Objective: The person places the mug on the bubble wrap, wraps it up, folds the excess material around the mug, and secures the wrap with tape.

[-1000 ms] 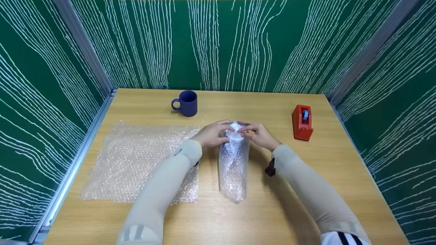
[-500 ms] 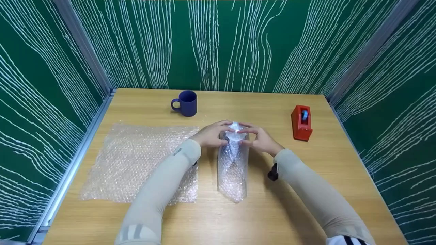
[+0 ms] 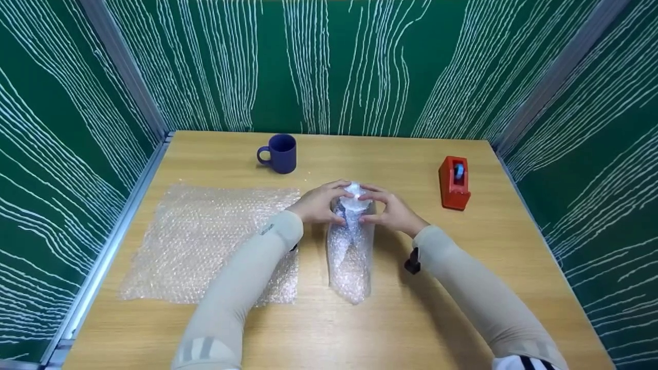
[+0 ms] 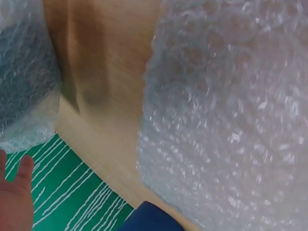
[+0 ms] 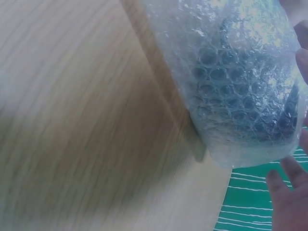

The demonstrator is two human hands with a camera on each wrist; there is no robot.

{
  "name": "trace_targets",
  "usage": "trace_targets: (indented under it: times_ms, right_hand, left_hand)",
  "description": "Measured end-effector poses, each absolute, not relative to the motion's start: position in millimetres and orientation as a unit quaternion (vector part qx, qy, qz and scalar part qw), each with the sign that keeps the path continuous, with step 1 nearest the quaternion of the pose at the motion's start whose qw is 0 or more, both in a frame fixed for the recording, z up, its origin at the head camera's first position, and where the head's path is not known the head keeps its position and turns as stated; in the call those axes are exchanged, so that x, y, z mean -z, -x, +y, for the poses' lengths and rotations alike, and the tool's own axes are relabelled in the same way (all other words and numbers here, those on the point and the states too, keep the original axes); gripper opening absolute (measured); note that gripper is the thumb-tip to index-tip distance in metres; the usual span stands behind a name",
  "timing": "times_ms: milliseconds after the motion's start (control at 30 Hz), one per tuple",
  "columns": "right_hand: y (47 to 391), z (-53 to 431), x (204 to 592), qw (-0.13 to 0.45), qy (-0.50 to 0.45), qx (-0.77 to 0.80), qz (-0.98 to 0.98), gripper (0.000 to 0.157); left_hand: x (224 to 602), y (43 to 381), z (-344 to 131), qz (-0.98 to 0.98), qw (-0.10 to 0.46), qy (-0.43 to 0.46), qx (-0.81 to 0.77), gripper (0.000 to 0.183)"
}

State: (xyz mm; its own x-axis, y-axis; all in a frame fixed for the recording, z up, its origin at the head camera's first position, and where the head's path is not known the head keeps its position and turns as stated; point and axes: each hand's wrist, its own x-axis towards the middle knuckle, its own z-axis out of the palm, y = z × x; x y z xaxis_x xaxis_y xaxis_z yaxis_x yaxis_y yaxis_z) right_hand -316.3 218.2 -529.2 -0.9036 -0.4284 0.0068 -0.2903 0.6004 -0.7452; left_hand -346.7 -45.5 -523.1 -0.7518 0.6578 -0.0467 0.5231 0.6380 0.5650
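A long bubble-wrap bundle (image 3: 350,262) lies in the middle of the table, with a dark object showing through the layers in the right wrist view. Its far end is folded over and shiny. My left hand (image 3: 320,203) holds that end from the left, fingers over the top and thumb on the near side. Opposite it, my right hand (image 3: 395,210) holds the same end from the right, fingers and thumb curved around it. In the left wrist view, the bundle's end (image 4: 24,82) shows at the upper left. What the dark object is stays hidden.
A flat sheet of bubble wrap (image 3: 205,241) lies to the left, partly under my left forearm. Behind it stands a dark blue mug (image 3: 284,154), handle to the left. A red tape dispenser (image 3: 454,187) sits at the right. Green panels (image 3: 360,67) enclose the table.
My right hand has shifted slightly, its thumb sliding lower along the bundle's end and its wrist turning outward. The left thumb has also moved a little nearer. The bundle stays in place.
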Motion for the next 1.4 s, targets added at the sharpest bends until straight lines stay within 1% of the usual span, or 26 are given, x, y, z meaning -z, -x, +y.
trace_targets:
  times_ms: [233,367,467,633,833,1167,1400]
  right_hand:
    - [317.3,211.3,535.1,0.062,0.185,0.415,0.889,0.043]
    - [318.4,207.8,539.1,0.045,0.178,0.426,0.886,0.034]
    - [319.8,206.1,542.0,0.026,0.182,0.425,0.886,0.032]
    - [320.0,204.2,544.2,0.004,0.192,0.425,0.885,0.031]
    - [319.2,204.0,545.0,-0.005,0.192,0.427,0.884,0.029]
    - [318.2,204.1,545.5,-0.010,0.197,0.414,0.889,0.028]
    - [316.9,204.5,546.5,-0.017,0.203,0.410,0.889,0.030]
  left_hand:
    - [528.7,346.7,-43.5,0.898,0.111,-0.321,-0.281,0.067]
    - [529.4,347.5,-43.4,0.898,0.112,-0.325,-0.276,0.066]
    - [528.2,347.9,-44.8,0.896,0.115,-0.332,-0.272,0.068]
    - [524.7,349.9,-47.3,0.890,0.129,-0.346,-0.268,0.072]
    - [521.1,352.2,-47.5,0.885,0.146,-0.347,-0.275,0.064]
    - [521.9,349.5,-46.5,0.889,0.136,-0.344,-0.271,0.062]
    - [525.9,349.1,-44.1,0.890,0.114,-0.347,-0.274,0.065]
